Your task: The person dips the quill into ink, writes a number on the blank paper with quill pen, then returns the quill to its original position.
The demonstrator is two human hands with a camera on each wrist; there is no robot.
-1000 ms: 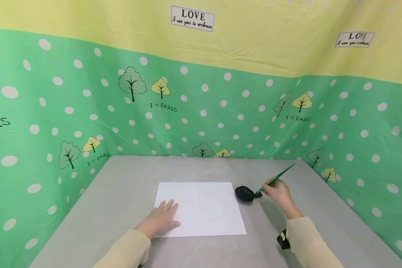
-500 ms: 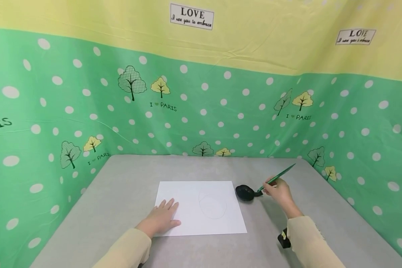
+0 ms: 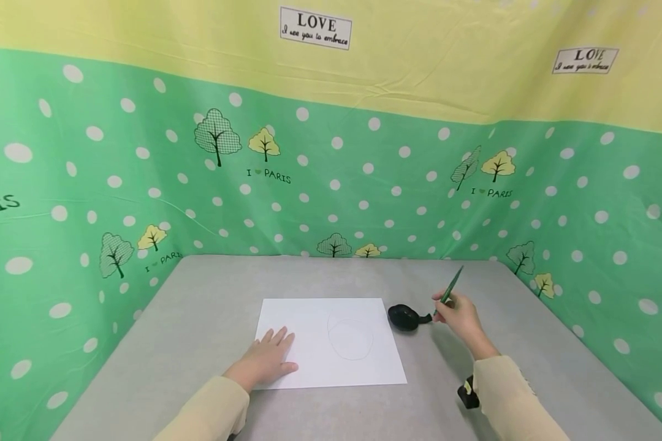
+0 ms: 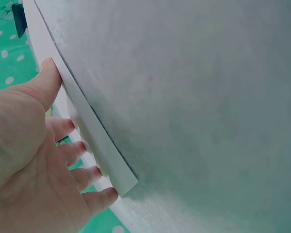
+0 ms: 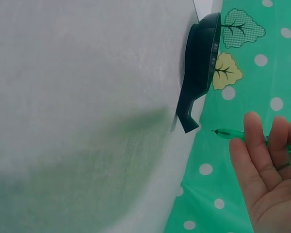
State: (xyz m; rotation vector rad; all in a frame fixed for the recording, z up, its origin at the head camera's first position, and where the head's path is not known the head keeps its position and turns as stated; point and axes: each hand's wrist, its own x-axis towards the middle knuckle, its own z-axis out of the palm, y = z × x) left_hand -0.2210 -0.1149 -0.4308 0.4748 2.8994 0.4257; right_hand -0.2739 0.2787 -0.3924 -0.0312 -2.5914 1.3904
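A white sheet of paper (image 3: 309, 312) lies on the table, bearing a thin, roughly round drawn line (image 3: 355, 359) on its right half. My left hand (image 3: 265, 360) rests on the paper's left side, fingers spread and straight; the left wrist view has its fingertips along the paper (image 4: 111, 165). My right hand (image 3: 459, 315) pinches a green pen (image 3: 451, 285) between thumb and fingers, right of the paper. In the right wrist view the pen's dark tip (image 5: 217, 131) points toward the handle of a small black toy pan (image 5: 200, 58), which sits just beyond the paper's right edge.
A grey table (image 3: 226, 278) spreads around the paper. Green and yellow patterned cloth (image 3: 364, 202) hangs behind it and on both sides. Near the right sleeve (image 3: 504, 386) a small black object (image 3: 467, 395) shows at the wrist.
The pen has tipped more upright in my right hand, its upper end swinging left. My left hand, the paper and the black pan stay where they were.
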